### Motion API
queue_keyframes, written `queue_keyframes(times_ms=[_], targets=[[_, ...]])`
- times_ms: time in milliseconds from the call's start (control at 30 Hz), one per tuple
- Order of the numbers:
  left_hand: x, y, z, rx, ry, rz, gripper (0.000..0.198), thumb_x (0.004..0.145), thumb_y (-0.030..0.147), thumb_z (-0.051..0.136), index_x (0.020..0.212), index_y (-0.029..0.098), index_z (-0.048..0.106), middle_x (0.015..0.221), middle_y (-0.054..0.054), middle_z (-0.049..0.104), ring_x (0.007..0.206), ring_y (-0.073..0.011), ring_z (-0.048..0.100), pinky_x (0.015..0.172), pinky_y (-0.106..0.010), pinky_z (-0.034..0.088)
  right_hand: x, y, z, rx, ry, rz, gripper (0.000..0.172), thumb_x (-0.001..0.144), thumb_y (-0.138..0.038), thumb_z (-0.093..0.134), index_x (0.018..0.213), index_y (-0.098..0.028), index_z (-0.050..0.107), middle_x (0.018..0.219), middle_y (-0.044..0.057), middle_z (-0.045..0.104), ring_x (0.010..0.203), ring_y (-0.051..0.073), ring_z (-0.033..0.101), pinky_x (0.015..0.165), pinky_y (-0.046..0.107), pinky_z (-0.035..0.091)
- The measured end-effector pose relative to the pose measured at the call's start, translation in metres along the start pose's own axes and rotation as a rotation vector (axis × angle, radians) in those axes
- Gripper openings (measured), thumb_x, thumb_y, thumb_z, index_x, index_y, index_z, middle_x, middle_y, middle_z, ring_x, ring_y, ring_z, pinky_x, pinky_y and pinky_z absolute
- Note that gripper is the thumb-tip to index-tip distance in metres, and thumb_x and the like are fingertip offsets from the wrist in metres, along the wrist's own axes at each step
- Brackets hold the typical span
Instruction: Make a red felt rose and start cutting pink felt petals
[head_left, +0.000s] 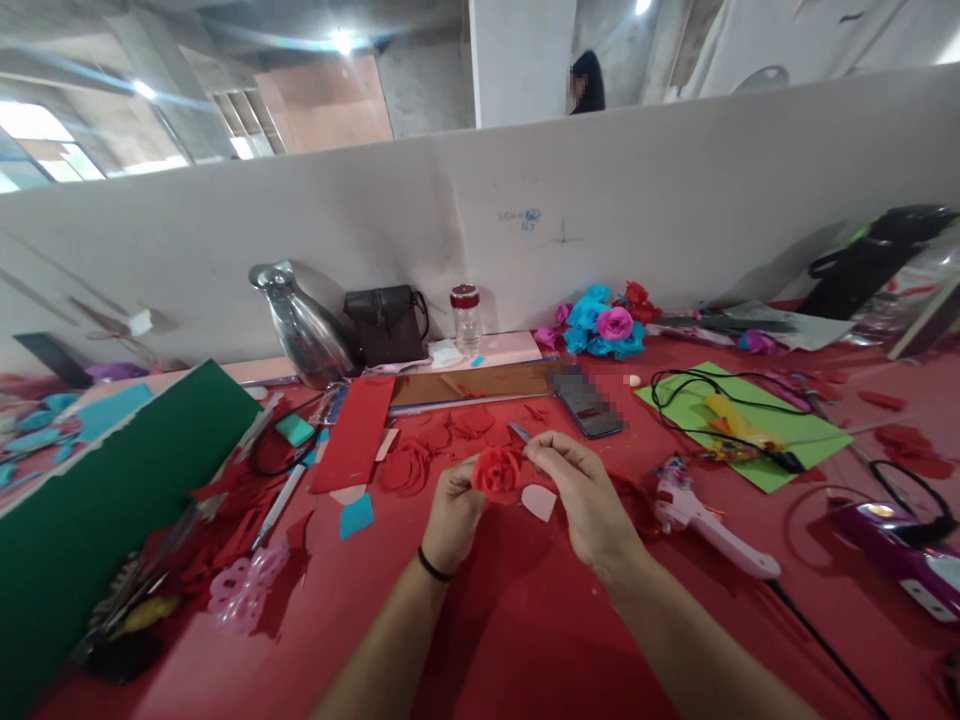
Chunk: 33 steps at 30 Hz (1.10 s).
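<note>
My left hand (pixel 454 518) is closed around the base of a red paper rose (pixel 496 474), whose layered petals face up. To the right of the rose, the thumb and fingers of my right hand (pixel 574 485) pinch a small pointed tool (pixel 519 432). Its grey tip sticks out to the upper left; the rest is hidden by the fingers, so I cannot tell its exact kind. A pale pink paper petal (pixel 539 502) lies on the table between my hands. Behind the rose lie several cut red petals (pixel 405 468).
A pink hot glue gun (pixel 712 532) lies right of my right hand, its cord trailing forward. A phone (pixel 589 402), steel flask (pixel 300 325), glass bottle (pixel 467 325) and paper flowers (pixel 606 325) stand or lie behind. A green board (pixel 127 530) borders the left.
</note>
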<state>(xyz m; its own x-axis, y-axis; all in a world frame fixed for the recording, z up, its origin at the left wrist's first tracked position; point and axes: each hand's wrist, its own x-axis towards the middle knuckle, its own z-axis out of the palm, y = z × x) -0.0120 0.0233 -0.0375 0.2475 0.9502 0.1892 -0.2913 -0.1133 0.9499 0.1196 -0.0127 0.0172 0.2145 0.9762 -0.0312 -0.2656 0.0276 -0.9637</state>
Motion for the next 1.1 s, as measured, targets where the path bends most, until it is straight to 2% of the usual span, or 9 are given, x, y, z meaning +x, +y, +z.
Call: queue_keyframes(times_ms=[133,300,500,800,900,1000,1100], targets=[[0.001,-0.005,-0.004,-0.025,-0.021,-0.016,0.019,0.067,0.034,0.075,0.066,0.016,0.069,0.064,-0.001,0.062,0.067,-0.0136,0.055,0.067,-0.027,0.046,-0.002,-0.003,0.0,-0.021,-0.096,-0.012,0.014,0.071,-0.034,0.062,0.074,-0.021,0.056,0.069,-0.003,0.05,0.063,0.012,0.043,0.057,0.023,0.035],[0.001,-0.004,-0.005,-0.033,-0.098,-0.068,0.021,0.068,0.036,0.074,0.069,0.015,0.071,0.07,-0.004,0.066,0.074,-0.0171,0.06,0.073,-0.03,0.049,-0.003,-0.003,0.002,-0.023,-0.092,-0.004,0.019,0.068,-0.036,0.066,0.077,-0.02,0.059,0.074,-0.001,0.058,0.07,0.015,0.051,0.066,0.027,0.04],[-0.001,0.0,-0.001,-0.06,-0.068,-0.08,0.019,0.066,0.031,0.076,0.076,0.015,0.073,0.075,-0.005,0.07,0.079,-0.0195,0.062,0.075,-0.032,0.05,0.002,0.003,0.0,0.117,-0.116,0.138,0.019,0.067,-0.038,0.069,0.067,-0.02,0.062,0.065,-0.001,0.058,0.065,0.015,0.052,0.067,0.029,0.041],[0.0,0.0,-0.001,-0.073,-0.011,-0.077,0.014,0.065,0.026,0.076,0.074,0.015,0.072,0.075,-0.004,0.069,0.076,-0.0173,0.06,0.075,-0.031,0.048,0.005,0.007,0.0,0.153,-0.063,0.212,0.021,0.063,-0.037,0.07,0.063,-0.021,0.057,0.064,-0.002,0.055,0.064,0.013,0.049,0.06,0.025,0.038],[0.001,0.002,-0.001,-0.02,0.065,-0.037,0.012,0.064,0.025,0.075,0.067,0.015,0.07,0.072,-0.003,0.066,0.071,-0.0149,0.057,0.072,-0.028,0.047,0.002,0.003,0.002,0.103,0.002,0.158,0.021,0.064,-0.038,0.068,0.065,-0.022,0.054,0.062,-0.004,0.049,0.059,0.012,0.044,0.055,0.023,0.035],[0.001,0.005,-0.001,0.025,0.151,0.019,0.01,0.064,0.024,0.074,0.063,0.015,0.069,0.071,-0.002,0.064,0.07,-0.0134,0.054,0.071,-0.027,0.045,-0.002,-0.002,0.003,0.02,0.075,0.01,0.023,0.067,-0.04,0.066,0.063,-0.022,0.051,0.058,-0.005,0.042,0.056,0.011,0.037,0.052,0.023,0.032],[0.001,0.007,-0.001,0.05,0.179,0.055,0.011,0.066,0.026,0.072,0.063,0.016,0.07,0.073,-0.003,0.065,0.073,-0.0156,0.055,0.073,-0.029,0.046,-0.005,-0.003,0.004,-0.097,-0.019,-0.089,0.025,0.072,-0.042,0.063,0.064,-0.02,0.054,0.058,-0.004,0.046,0.056,0.011,0.039,0.053,0.025,0.033]])
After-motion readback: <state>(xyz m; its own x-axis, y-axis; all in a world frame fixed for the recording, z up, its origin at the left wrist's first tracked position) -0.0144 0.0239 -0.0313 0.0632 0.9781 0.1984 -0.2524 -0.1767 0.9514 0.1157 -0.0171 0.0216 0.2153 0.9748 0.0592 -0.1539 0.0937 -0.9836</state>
